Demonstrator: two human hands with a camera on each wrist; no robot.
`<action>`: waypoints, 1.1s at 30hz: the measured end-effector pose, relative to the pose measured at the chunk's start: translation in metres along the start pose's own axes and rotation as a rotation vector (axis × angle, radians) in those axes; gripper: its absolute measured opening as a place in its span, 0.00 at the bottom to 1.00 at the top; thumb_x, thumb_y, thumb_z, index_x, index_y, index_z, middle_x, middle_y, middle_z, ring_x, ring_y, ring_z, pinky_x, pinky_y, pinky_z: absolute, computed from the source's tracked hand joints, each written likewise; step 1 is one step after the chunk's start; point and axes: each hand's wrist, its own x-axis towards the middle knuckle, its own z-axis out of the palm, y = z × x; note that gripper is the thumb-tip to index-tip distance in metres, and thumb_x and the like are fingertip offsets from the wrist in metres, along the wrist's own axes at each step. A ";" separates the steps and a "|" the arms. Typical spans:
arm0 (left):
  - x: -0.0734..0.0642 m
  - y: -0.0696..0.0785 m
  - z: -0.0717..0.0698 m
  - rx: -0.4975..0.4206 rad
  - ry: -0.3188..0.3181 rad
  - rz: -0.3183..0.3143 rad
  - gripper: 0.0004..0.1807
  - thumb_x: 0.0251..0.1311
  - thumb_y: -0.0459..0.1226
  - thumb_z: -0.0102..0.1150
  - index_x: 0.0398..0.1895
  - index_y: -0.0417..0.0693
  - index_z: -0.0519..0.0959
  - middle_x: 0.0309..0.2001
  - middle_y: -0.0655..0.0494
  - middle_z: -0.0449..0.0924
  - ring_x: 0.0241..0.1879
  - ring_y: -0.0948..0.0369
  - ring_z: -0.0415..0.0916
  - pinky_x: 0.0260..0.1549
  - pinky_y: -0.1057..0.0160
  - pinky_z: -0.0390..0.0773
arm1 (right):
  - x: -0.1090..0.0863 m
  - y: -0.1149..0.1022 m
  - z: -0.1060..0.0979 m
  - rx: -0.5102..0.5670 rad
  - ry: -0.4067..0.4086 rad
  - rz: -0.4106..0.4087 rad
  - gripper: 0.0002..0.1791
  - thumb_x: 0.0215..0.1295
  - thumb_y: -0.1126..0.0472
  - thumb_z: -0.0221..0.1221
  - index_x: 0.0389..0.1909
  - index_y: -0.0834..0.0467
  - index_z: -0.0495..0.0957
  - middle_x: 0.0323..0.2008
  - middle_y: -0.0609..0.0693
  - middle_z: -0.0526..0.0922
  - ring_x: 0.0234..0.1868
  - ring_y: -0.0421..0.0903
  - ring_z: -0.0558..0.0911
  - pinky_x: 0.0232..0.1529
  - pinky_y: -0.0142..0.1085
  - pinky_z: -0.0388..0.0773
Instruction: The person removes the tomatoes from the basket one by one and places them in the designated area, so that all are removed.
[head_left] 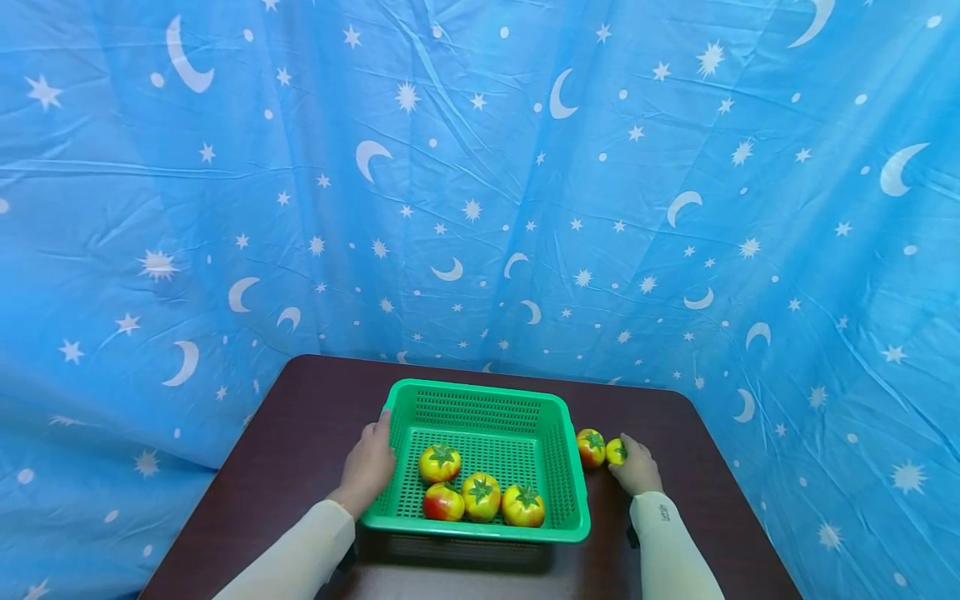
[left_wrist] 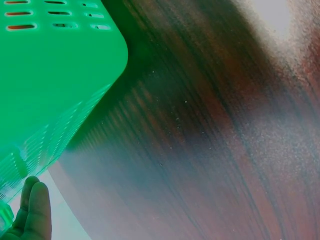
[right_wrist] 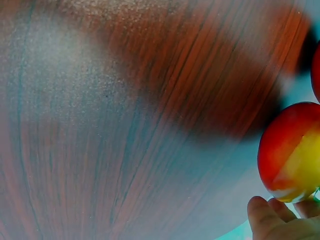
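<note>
A green perforated plastic basket (head_left: 476, 533) stands on the table with several yellow-and-red tomatoes (head_left: 480, 497) inside, mostly along its near side. My left hand (head_left: 369, 462) holds the basket's left side at the rim. Two of its fingers (left_wrist: 40, 210) show beside the outer wall in the left wrist view. To the right of the basket, my right hand (head_left: 637, 468) grips a tomato (head_left: 617, 452) whose red and yellow side (right_wrist: 287, 150) faces the right wrist camera. Another tomato (head_left: 591, 448) sits between that hand and the basket.
The dark brown wood-grain table (head_left: 300, 433) has rounded far corners. Behind and around it hangs a blue curtain (head_left: 480, 283) printed with white moons and stars. Light glares on the tabletop near the front.
</note>
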 end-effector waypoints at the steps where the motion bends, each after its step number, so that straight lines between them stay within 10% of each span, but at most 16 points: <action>1: 0.000 0.000 0.000 -0.001 -0.001 0.000 0.38 0.63 0.32 0.52 0.74 0.44 0.49 0.61 0.37 0.66 0.48 0.48 0.76 0.49 0.44 0.77 | -0.001 -0.001 0.000 -0.002 -0.001 0.002 0.35 0.63 0.63 0.57 0.70 0.62 0.56 0.66 0.69 0.59 0.61 0.68 0.65 0.61 0.64 0.63; 33: 0.000 0.000 -0.002 -0.016 -0.009 0.005 0.38 0.63 0.32 0.52 0.74 0.44 0.49 0.63 0.37 0.65 0.51 0.46 0.75 0.49 0.44 0.76 | -0.008 -0.004 -0.004 0.016 0.014 0.066 0.30 0.70 0.56 0.43 0.71 0.59 0.54 0.68 0.70 0.49 0.62 0.71 0.59 0.60 0.67 0.60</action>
